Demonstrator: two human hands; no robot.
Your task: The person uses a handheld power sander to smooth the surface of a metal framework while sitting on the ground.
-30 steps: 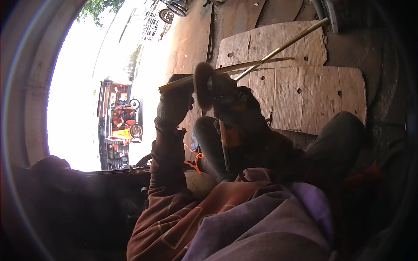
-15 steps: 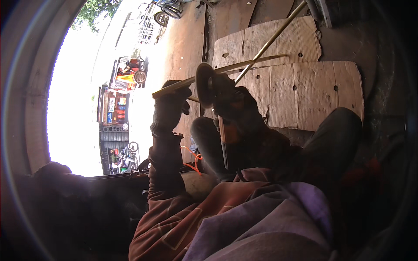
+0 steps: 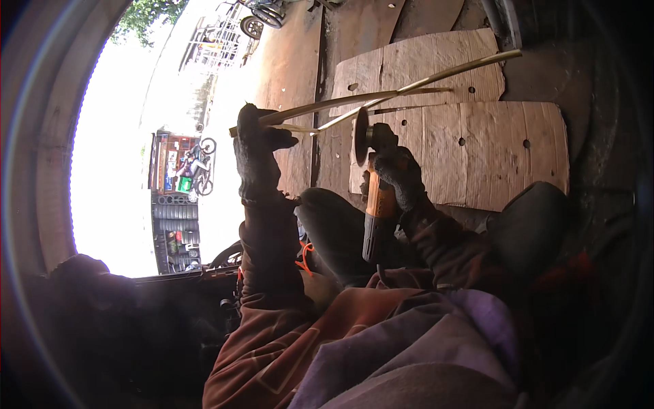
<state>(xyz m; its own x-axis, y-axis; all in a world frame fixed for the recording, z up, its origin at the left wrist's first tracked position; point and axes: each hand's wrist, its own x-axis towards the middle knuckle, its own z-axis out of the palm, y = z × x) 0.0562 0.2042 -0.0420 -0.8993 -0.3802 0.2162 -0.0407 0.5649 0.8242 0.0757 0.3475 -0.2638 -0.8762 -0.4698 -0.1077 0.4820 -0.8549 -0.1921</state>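
My left hand, in a dark glove, is closed around one end of a long, thin gold-coloured metal strip. The strip slants away to the right and crosses a second gold-coloured bar; whether the two are joined I cannot tell. In my right hand, also gloved, is an angle grinder with an orange and dark body. Its disc stands edge-on just below the metal, apart from my left hand. Whether the disc is spinning does not show.
Two flattened cardboard sheets with small holes lie on the floor ahead. My bent knees flank the work. An orange cord curls beside my left forearm. Beyond the bright opening at left are motorbikes and stacked tyres.
The grinder has moved right and tipped upright, away from the strip. My left hand has risen slightly, and the second bar's far end has swung down to the right. Outside, the passing vehicles have changed.
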